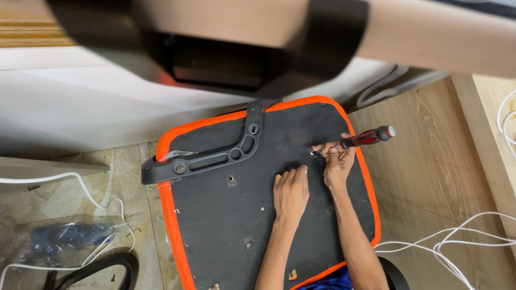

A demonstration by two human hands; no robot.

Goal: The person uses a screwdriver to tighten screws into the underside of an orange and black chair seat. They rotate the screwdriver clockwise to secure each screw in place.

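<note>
Head view: a red-and-black screwdriver (364,137) is gripped by the right hand (337,161), its long axis running right to left, tip at a screw hole (312,153) in the seat underside (226,215). The left hand (291,192) is laid open and flat on the panel, just near-left of that hole.

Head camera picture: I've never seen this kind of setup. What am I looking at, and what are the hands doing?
This is one view from a camera worn on a person's head, looking down at their own two bare hands. On the floor lies an upturned chair seat, black underneath with an orange edge. A black plastic armrest bracket is fixed across its upper left. The left hand rests flat on the seat. The right hand has its grip closed on a red and black screwdriver, tip at a screw hole. White cables lie at right, a plastic bag at left.
</note>
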